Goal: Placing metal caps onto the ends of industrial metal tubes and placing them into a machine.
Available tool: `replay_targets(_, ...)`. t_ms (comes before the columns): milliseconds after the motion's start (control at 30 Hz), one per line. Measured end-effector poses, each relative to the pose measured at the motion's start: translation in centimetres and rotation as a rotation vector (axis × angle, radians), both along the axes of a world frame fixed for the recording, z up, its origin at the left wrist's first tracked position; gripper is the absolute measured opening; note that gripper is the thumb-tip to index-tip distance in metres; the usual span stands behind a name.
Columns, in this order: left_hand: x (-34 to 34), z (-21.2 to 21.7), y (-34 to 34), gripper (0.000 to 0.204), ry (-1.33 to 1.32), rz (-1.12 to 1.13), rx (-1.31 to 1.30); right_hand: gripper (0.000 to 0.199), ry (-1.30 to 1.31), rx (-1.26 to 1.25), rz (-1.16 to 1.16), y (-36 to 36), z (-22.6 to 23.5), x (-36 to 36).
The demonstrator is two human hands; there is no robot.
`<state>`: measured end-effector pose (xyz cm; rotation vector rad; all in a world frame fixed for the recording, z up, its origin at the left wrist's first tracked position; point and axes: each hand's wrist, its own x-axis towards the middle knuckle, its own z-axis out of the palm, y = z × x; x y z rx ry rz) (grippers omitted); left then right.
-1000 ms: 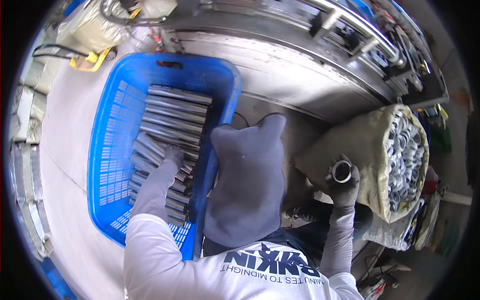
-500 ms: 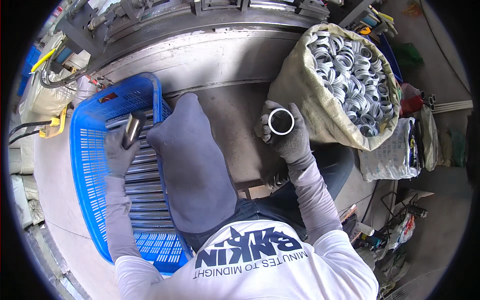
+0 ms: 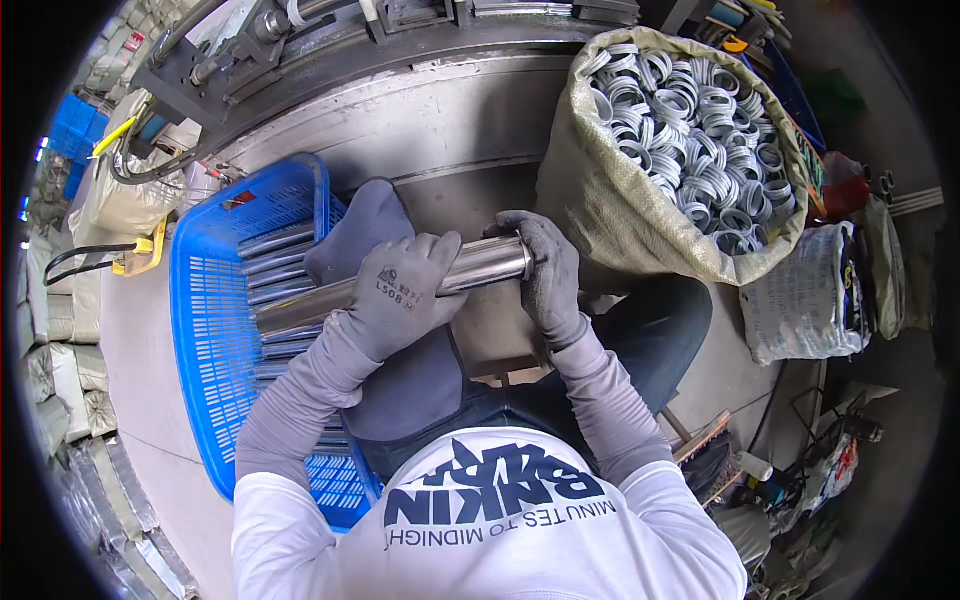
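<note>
My left hand [image 3: 400, 296], in a grey glove, is wrapped round a shiny metal tube [image 3: 488, 266]. The tube slants across my lap, its lower left end over the blue basket. My gloved right hand [image 3: 550, 274] is closed round the tube's other end. A band shows at that end beside the right fingers, but the palm hides whether it is the white ring. Under the tube lies a dark grey pad [image 3: 412, 395] on my thigh. More metal tubes [image 3: 278, 270] lie side by side in the blue basket [image 3: 208, 400] at my left.
An open woven sack [image 3: 565, 185] full of grey-white rings [image 3: 690, 135] stands at the front right. Beyond my knees runs a metal machine bench [image 3: 400, 62]. A packed white bag [image 3: 800, 300] sits right of the sack, with clutter below it.
My left hand has brought the tube from over the basket to the middle. My right hand, which held a white ring up, has turned and closed on the tube's end.
</note>
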<state>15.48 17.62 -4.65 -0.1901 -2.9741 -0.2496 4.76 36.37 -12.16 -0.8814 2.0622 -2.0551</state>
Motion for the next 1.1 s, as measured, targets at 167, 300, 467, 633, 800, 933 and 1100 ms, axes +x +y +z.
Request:
replay_targets(167,-0.7,-0.3,0.4,0.047,-0.021,-0.034,-0.010,0.041,0.028,0.051,-0.021,0.4,-0.6,-0.3)
replay_targets(300,-0.8,-0.5,0.5,0.049,-0.092,-0.065,-0.051,0.032,-0.208,0.082,-0.093,-0.2,-0.6,1.0)
replay_targets(467,-0.6,-0.6,0.4,0.059,-0.110,-0.093,-0.065,0.026,-0.409,-0.049,-0.073,-1.3,-1.8,1.4)
replay_targets(633,1.5,1.4,1.0,0.083,0.476,-0.192,0.106,0.029,-0.169,0.037,-0.194,1.3,0.5,-1.0)
replay_targets(800,4.7,-1.4,-0.1,0.070,0.081,0.169,1.358,0.046,0.289,0.051,-0.388,4.5,4.0,-3.7)
replay_targets(933,-1.0,3.5,-2.5,0.063,0.607,0.178,1.953,0.045,0.324,0.139,-0.110,4.4,7.3,-4.0)
replay_targets(1100,-0.4,10.2,-7.8,0.052,0.744,0.027,1.354,0.067,0.479,0.379,-0.678,7.9,11.0,-18.2)
